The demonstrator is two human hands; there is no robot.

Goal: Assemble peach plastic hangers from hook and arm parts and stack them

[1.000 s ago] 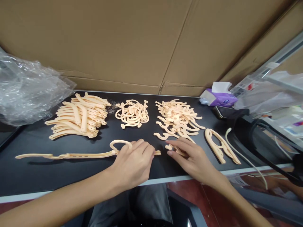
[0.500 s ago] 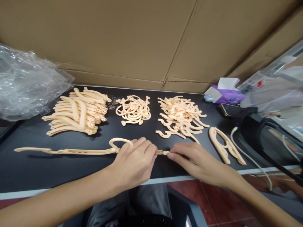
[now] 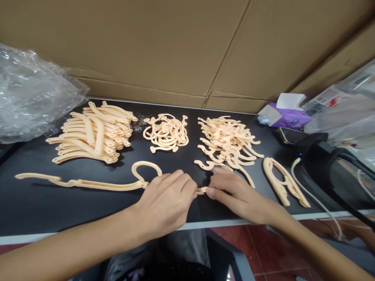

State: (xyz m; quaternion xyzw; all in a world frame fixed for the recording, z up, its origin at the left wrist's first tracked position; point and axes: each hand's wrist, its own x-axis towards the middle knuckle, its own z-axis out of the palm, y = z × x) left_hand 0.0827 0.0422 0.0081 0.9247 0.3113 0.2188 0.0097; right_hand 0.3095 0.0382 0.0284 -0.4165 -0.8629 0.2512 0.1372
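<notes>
A cream plastic folding hanger [image 3: 108,185] is stretched out across the black table, its curved hook standing up near the middle. My left hand [image 3: 168,201] is closed round its right arm, just right of the hook. At that arm's right end, my right hand [image 3: 234,193] pinches a small end piece between thumb and fingers; most of this piece is hidden by the fingers. Behind the hands lie a pile of hanger arms [image 3: 96,132], a pile of hooks [image 3: 166,133] and a pile of curved end pieces [image 3: 228,140].
A folded hanger [image 3: 277,183] lies at the right beside a white cable [image 3: 313,201]. Further back are a phone [image 3: 288,136] and a purple tissue pack [image 3: 288,115]. Clear plastic wrap [image 3: 35,97] stands at the left. Cardboard [image 3: 140,47] walls the table's back edge.
The right hand's end piece has come closer to the left hand, against the hanger arm's end. The camera view has shifted slightly. Both hands keep their hold.
</notes>
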